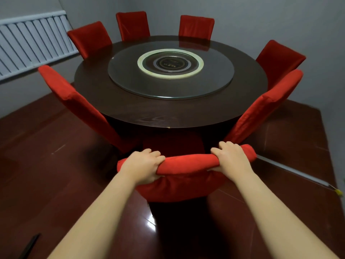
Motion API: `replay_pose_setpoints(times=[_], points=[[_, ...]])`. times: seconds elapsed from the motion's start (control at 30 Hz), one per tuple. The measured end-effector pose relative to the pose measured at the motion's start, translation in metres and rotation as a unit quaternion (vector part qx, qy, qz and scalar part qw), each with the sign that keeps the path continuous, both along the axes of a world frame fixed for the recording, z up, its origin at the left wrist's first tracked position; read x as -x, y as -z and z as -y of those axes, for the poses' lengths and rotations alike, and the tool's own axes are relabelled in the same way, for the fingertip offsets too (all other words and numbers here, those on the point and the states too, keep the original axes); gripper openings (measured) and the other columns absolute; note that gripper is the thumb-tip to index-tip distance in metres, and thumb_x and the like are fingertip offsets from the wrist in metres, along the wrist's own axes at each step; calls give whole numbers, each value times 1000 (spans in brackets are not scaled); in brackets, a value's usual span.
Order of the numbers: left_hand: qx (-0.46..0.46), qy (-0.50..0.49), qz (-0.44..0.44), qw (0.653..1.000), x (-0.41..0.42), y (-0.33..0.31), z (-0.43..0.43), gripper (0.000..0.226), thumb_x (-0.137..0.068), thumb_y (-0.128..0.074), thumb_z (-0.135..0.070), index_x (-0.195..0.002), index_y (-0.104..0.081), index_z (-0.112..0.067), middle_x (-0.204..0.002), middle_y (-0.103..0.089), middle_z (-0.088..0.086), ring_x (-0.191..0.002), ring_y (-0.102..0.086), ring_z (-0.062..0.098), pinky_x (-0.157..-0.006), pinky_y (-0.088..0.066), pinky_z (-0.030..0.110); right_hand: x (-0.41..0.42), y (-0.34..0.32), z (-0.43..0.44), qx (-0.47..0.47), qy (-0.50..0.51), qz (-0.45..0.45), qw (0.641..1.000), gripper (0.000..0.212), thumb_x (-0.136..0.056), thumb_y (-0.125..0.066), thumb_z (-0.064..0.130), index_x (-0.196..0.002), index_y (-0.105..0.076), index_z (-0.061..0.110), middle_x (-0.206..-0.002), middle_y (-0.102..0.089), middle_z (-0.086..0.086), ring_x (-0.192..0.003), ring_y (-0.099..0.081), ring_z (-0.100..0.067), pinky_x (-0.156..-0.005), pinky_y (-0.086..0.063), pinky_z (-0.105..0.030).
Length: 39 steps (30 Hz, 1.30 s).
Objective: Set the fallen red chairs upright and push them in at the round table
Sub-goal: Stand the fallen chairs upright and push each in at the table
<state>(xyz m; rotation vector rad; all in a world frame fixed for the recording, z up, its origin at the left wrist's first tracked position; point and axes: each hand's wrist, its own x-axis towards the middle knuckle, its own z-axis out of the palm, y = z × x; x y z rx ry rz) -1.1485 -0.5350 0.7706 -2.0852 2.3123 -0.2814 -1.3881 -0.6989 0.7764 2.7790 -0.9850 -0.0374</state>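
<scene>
A red-covered chair (186, 163) stands upright right in front of me, facing the dark round table (130, 109). My left hand (143, 165) grips the left end of its top rail and my right hand (231, 159) grips the right end. Its seat (173, 144) reaches under the table's near edge. Several other red chairs stand upright around the table, among them one at the near left (78, 103) and one at the near right (265, 105). No chair lies on the floor in view.
A glass turntable (130, 79) with a pale ring sits at the table's middle. The floor (46, 165) is glossy dark red. A white radiator (33, 42) lines the left wall. A thin pale rod (298, 174) lies on the floor at right.
</scene>
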Motion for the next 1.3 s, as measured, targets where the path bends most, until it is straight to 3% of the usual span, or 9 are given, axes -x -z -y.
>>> replay_pose_setpoints(times=[0.17, 0.33, 0.63, 0.83, 0.93, 1.03, 1.13, 1.2, 1.3], points=[[33, 32, 7, 999, -37, 5, 9, 39, -64, -76, -55, -80, -64, -21, -72, -59, -2, -59, -60, 26, -41, -44, 29, -23, 7, 0, 36, -33, 51, 998, 56, -46, -86, 58, -79, -67, 17, -70, -54, -5, -62, -54, -28, -55, -35, -33], [50, 31, 30, 998, -38, 7, 9, 42, -62, -75, -59, -81, -65, -24, -72, -59, -3, -61, -59, 24, -55, -44, 30, -24, 10, -1, 31, -14, 48, 998, 58, -54, -80, 64, -89, -65, 20, -80, -56, -3, -73, -55, -27, -62, -35, -35], [-120, -226, 43, 966, -12, -1, 8, 67, -67, -54, -80, -117, -45, -35, -118, -52, -6, -115, -45, 22, -96, -32, 43, -28, 1, -6, -36, 47, 1, 998, 68, -66, -69, 69, -116, -54, 24, -110, -56, -1, -105, -51, -26, -84, -35, -38], [1, -396, 3, 918, 42, 9, -8, 65, -72, -75, -43, -124, -48, -16, -112, -55, 8, -113, -49, 31, -110, -25, 50, -23, 1, -10, -56, 20, 12, 998, 74, -66, -70, 67, -125, -49, 28, -118, -56, 0, -113, -48, -25, -92, -32, -40], [-1, -391, -130, 911, 40, 6, -8, 56, -70, -69, -32, -123, -53, -25, -128, -52, 2, -133, -33, 28, -115, -5, 50, -21, -11, -1, -195, -2, 40, 980, 79, -60, -65, 76, -129, -45, 43, -121, -56, 9, -113, -47, -18, -95, -26, -41], [18, -392, -372, 841, 38, -14, -1, 35, -76, -58, -19, -105, -64, -38, -122, -58, -16, -134, -31, 9, -113, 16, 47, -21, -30, 7, -447, 26, 147, 882, 55, -71, -61, 71, -120, -54, 46, -116, -62, 18, -109, -49, -7, -97, -23, -34], [150, -286, -676, 662, 50, -37, 15, 33, -88, -44, -4, -99, -67, -24, -113, -66, -5, -122, -52, 13, -119, -12, 44, -25, -42, 8, -571, 75, 391, 718, 23, -97, -51, 36, -106, -67, 22, -104, -71, -4, -101, -63, -18, -84, -46, -21], [194, -229, -772, 561, 63, -50, 27, 33, -98, -35, -11, -117, -61, -17, -123, -61, -1, -127, -49, 18, -105, -34, 28, -27, -53, 5, -587, 103, 469, 652, 34, -102, -37, 38, -111, -67, 22, -107, -72, -1, -100, -66, -16, -81, -47, -25], [207, -190, -834, 476, 73, -74, 56, 42, -103, -26, -34, -128, -57, -21, -132, -58, -7, -131, -43, 11, -103, -26, 28, -36, -72, 11, -603, 108, 573, 544, 47, -102, -25, 47, -116, -65, 27, -114, -71, 5, -110, -64, -12, -94, -43, -34]])
